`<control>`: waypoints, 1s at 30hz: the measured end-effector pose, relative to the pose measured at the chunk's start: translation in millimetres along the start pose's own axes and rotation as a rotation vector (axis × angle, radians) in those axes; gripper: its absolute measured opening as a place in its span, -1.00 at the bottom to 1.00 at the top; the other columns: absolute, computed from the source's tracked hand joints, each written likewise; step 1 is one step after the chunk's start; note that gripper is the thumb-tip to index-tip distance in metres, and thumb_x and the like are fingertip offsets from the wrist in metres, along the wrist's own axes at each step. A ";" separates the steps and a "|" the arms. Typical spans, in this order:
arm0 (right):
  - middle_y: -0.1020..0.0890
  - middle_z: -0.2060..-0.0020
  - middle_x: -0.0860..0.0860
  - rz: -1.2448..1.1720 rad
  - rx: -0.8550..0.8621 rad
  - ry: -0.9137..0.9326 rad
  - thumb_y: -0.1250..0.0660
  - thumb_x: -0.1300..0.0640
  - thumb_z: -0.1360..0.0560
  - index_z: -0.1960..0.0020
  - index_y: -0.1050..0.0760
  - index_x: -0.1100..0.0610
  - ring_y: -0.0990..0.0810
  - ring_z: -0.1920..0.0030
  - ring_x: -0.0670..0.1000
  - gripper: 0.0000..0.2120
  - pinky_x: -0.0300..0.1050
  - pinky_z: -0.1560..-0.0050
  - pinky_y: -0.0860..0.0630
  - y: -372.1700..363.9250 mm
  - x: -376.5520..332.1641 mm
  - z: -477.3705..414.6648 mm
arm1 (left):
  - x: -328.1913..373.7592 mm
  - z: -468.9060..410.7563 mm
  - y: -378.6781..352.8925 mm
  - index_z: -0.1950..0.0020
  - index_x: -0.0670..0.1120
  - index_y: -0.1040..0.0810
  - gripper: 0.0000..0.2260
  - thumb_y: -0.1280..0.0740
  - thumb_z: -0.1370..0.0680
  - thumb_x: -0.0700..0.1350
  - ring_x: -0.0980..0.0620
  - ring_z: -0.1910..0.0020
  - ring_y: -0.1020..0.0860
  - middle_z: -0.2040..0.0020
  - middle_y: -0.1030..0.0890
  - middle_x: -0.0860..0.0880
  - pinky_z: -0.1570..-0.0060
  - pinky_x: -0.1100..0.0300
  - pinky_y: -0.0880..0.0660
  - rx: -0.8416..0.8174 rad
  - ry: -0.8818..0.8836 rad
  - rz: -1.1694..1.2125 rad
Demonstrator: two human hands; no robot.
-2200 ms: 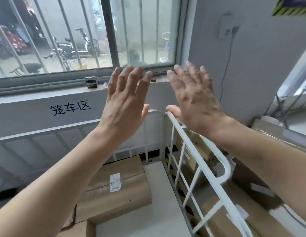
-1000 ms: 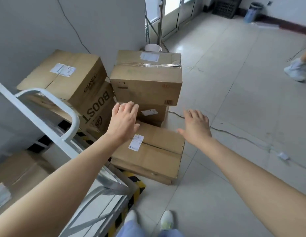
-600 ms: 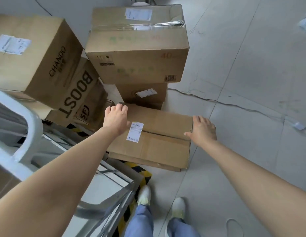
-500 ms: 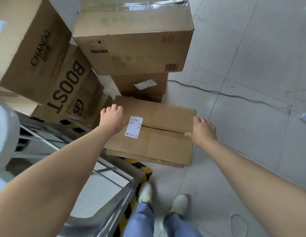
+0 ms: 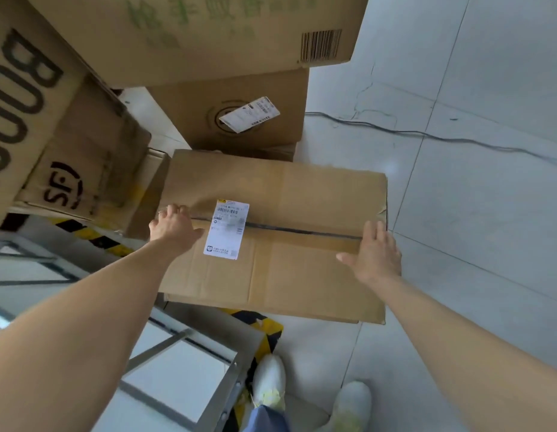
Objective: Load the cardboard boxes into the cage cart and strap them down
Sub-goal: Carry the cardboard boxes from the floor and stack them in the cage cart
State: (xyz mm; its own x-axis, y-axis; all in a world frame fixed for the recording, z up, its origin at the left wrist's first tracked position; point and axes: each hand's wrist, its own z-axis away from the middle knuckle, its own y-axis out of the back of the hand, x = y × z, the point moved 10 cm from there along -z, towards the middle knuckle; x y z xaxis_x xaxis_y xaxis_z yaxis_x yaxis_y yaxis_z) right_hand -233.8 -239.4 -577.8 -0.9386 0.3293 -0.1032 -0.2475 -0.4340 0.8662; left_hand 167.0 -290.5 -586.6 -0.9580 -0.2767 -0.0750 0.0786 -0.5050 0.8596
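Head view: box (image 5: 286, 275) lies on the floor (image 5: 473, 213) just beside the cart (image 5: 165, 346); left hand (image 5: 174, 227) curls its fingers (image 5: 172, 211) over the left edge; right hand (image 5: 375, 255) rests flat on the right end, fingers straight, together.

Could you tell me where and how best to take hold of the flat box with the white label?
Grip the box at its two short ends, one hand from each side, fingers hooked under the bottom edges. It lies wide and flat on the floor, and stacked boxes crowd its far side.
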 end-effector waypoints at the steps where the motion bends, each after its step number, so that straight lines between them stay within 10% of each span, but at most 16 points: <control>1: -0.02 -0.54 0.13 -0.013 0.001 -0.024 -0.34 -0.23 -0.46 -0.53 0.02 0.15 -0.08 -0.50 0.18 -0.12 0.10 -0.44 -0.15 -4.6 4.3 -6.6 | -3.2 -8.4 -7.1 -0.47 -0.15 -0.22 -0.34 -0.34 -0.50 0.15 -0.19 -0.40 -0.26 -0.41 -0.28 -0.18 -0.35 -0.12 -0.25 -0.007 0.041 0.056; 8: 0.06 -0.53 0.15 -0.322 -0.056 -0.272 -0.36 -0.29 -0.41 -0.55 0.26 0.16 -0.18 -0.43 0.31 0.08 0.23 -0.32 -0.27 -46.8 36.0 -38.5 | -37.6 -38.4 -37.5 -0.55 -0.11 0.10 0.16 -0.51 -0.23 0.31 -0.26 -0.46 -0.13 -0.51 -0.09 -0.20 -0.41 -0.17 -0.16 -0.059 0.312 0.317; 30: -0.27 -0.33 0.20 -0.656 0.032 -0.549 -0.48 -0.28 -0.27 -0.43 -0.02 0.07 -0.29 -0.32 0.25 -0.03 0.25 -0.28 -0.33 75.0 103.9 19.7 | 0.3 57.4 72.8 -0.49 -0.24 -0.08 0.05 -0.56 -0.25 0.20 -0.20 -0.42 -0.19 -0.44 -0.20 -0.19 -0.39 -0.07 -0.19 0.005 0.511 0.625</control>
State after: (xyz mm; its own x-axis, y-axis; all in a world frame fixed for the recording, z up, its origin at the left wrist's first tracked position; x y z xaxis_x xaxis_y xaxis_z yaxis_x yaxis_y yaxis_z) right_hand -345.1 -221.2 -514.0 -0.3562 0.8687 -0.3441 -0.6852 0.0074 0.7283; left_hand 156.6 -280.4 -495.1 -0.4929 -0.8468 0.1999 0.5557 -0.1297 0.8212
